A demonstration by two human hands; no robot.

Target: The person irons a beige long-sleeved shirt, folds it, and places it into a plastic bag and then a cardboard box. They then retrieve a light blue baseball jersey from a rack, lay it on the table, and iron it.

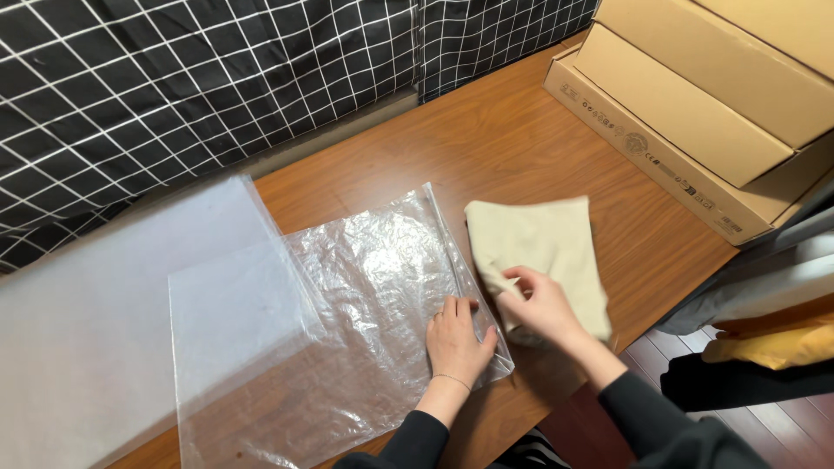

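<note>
We press our left hand (455, 341) flat on the open end of the clear plastic bag (347, 330), which lies along the counter (521, 139) and stretches away to the left. Our right hand (540, 306), just beside the left, pinches the near edge of the folded beige cloth (543, 247), which lies right of the bag's mouth.

We lose the cardboard boxes (695, 95) past the right edge; our right hand (543, 304) hides the beige cloth's (543, 243) near corner.
</note>
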